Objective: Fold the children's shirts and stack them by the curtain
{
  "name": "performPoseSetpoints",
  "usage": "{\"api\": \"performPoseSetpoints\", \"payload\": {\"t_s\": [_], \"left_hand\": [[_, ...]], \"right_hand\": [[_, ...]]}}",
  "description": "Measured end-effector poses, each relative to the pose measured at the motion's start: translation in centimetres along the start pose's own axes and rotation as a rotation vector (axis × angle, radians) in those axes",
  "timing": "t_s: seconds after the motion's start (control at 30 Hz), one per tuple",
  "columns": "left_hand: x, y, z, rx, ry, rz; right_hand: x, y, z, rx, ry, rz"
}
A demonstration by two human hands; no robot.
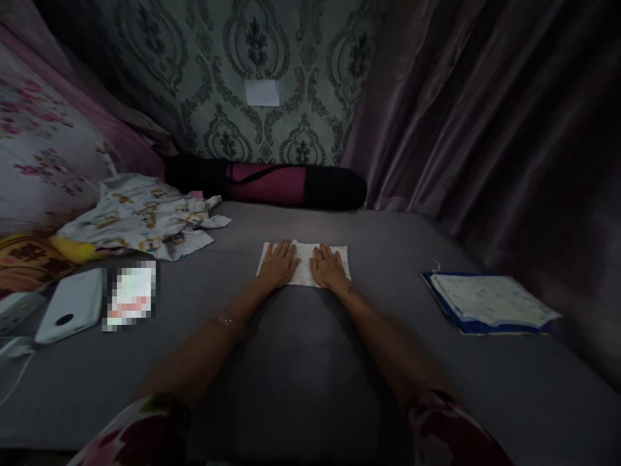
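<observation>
A white folded cloth [304, 267] with faint small marks lies flat on the grey sheet, in the middle of the head view. My left hand [280, 264] rests palm down on its left part, fingers stretched forward. On the right part my right hand [328, 265] lies flat in the same way. A strip of the cloth shows between the two hands; the areas under the palms are hidden. Neither hand grips anything.
Folded cloths [495, 301], white over blue, lie at the right. At the left are a rumpled patterned garment [150, 217], a white power bank [72, 304] and a blurred-out item [130, 296]. A black and maroon bolster [266, 184] lies along the patterned wall.
</observation>
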State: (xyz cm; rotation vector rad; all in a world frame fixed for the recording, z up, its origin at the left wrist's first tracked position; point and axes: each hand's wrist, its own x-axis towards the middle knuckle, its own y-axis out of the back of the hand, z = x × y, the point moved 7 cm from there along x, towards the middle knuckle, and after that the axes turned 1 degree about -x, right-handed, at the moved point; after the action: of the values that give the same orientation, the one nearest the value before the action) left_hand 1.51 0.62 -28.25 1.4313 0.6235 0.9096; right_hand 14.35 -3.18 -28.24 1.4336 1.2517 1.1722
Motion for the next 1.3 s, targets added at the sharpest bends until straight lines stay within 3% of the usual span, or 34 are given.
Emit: {"api": "performPoseSetpoints", "payload": {"t_s": [0.07, 0.27, 0.43, 0.57, 0.7, 0.8, 1.03, 1.2, 1.3], "left_hand": [[0.2, 0.1, 1.2, 0.004, -0.049, 0.028], [0.6, -2.2, 1.8, -0.019, -0.058, -0.079], [0.5, -1.8, 1.6, -0.062, -0.063, -0.103], [-0.2, -0.5, -0.7, -0.105, 0.009, -0.032], [-1.7, -0.3, -4.8, -0.124, 0.147, 0.062], [-2.8, -0.9, -6.6, -0.169, 0.139, 0.08], [-3.5, -1.7, -7.0, -0.281, 0.101, 0.129], [-3.6, -1.7, -7.5, -0.327, 0.093, 0.257], [-3.6, -1.8, -8.2, -0.35, 0.109, 0.322]], "right_hand": [[0.1, 0.2, -0.6, -0.011, 0.028, 0.034], [0.1, -0.9, -1.2, -0.012, 0.037, 0.03], [-0.1, -0.7, -1.1, -0.001, 0.036, 0.011], [0.3, -0.4, -1.2, 0.004, 0.012, -0.058], [1.2, 0.7, -3.0, 0.007, 0.032, 0.037], [1.5, 0.2, -4.9, 0.038, 0.088, 0.044], [1.3, -2.0, -5.9, 0.052, 0.098, -0.042], [1.5, -1.7, -5.5, 0.073, 0.102, -0.066], [1.4, -0.8, -4.3, 0.048, 0.069, 0.016]]}}
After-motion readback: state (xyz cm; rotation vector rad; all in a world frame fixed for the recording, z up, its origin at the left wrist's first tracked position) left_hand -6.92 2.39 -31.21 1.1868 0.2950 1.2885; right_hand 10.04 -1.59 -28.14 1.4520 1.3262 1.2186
